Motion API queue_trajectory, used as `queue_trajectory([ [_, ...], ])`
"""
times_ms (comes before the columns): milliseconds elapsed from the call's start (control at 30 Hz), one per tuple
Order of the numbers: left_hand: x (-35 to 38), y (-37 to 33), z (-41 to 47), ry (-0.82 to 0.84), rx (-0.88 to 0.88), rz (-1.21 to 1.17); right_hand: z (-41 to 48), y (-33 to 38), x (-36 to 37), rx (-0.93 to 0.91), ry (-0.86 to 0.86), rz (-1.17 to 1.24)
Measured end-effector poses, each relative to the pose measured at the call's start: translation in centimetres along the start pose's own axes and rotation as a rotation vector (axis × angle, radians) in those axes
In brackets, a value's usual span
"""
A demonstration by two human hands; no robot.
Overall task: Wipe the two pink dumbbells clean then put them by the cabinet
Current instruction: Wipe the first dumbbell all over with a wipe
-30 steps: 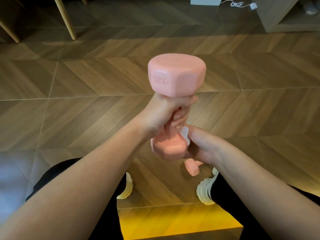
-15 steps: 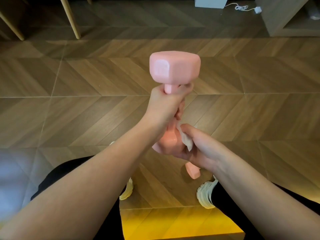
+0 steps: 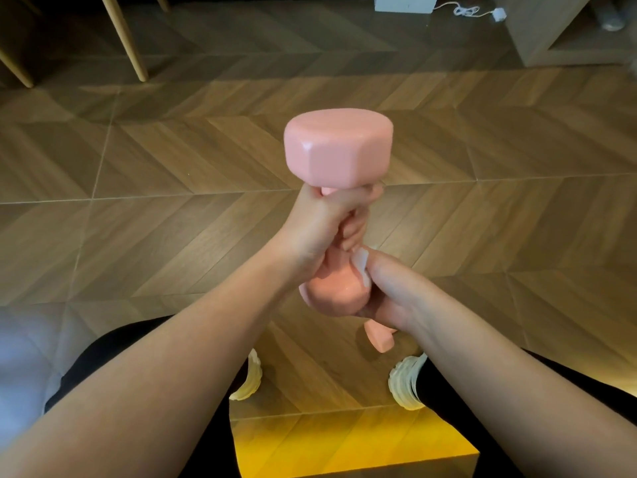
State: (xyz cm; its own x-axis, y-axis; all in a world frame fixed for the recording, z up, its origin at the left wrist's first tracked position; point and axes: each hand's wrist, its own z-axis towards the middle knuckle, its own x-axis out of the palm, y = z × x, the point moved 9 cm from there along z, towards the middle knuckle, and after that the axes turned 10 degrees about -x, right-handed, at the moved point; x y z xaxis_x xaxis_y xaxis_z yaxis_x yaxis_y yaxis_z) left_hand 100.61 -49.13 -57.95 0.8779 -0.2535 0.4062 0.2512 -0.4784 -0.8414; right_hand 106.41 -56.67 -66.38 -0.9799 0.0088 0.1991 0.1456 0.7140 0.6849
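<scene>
I hold a pink dumbbell [image 3: 337, 150] upright over the wooden floor. My left hand [image 3: 324, 222] grips its handle, just under the top head. My right hand [image 3: 389, 291] pinches a small white wipe [image 3: 361, 265] and presses it against the lower head, which looks wet and shiny. The second pink dumbbell [image 3: 379, 336] lies on the floor below, mostly hidden behind my right hand, with one end showing by my right shoe.
Wooden chair legs [image 3: 125, 39] stand at the back left. A light wooden cabinet [image 3: 537, 32] is at the back right, with a white box [image 3: 405, 3] and a cable beside it. My two pale shoes [image 3: 406, 384] rest on the floor near me.
The dumbbell has turned in my left hand, so a different face of the top head shows. My right hand has shifted the wipe slightly along the lower head.
</scene>
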Motion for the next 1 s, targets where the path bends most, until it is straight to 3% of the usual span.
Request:
queue_trajectory([
  [100, 1.0, 0.1, -0.1, 0.091, -0.014, -0.024, -0.5, -0.1, -0.3, 0.050, 0.080, -0.042],
  [233, 0.6, -0.7, -0.1, 0.148, 0.001, -0.123, -1.3, 0.3, -0.2, 0.028, 0.157, 0.110],
  [433, -3.0, 0.4, 0.2, -0.302, -0.019, -0.027, -0.6, 0.7, -1.7, -0.139, -0.072, 0.105],
  [533, -3.5, 0.6, 0.0, -0.388, -0.011, -0.026, -0.1, 0.0, -1.5, -0.132, -0.120, 0.119],
  [700, -1.3, -0.5, -0.1, -0.246, 0.053, 0.124, 0.7, -0.1, -0.6, -0.096, -0.146, 0.131],
  [867, -1.8, -0.8, -0.4, -0.187, 0.029, -0.072, -0.4, 0.2, -0.6, -0.096, -0.005, 0.188],
  [1000, -0.6, -0.3, -0.3, -0.100, 0.029, 0.058, 0.0, -0.2, -0.6, -0.057, -0.125, 0.144],
])
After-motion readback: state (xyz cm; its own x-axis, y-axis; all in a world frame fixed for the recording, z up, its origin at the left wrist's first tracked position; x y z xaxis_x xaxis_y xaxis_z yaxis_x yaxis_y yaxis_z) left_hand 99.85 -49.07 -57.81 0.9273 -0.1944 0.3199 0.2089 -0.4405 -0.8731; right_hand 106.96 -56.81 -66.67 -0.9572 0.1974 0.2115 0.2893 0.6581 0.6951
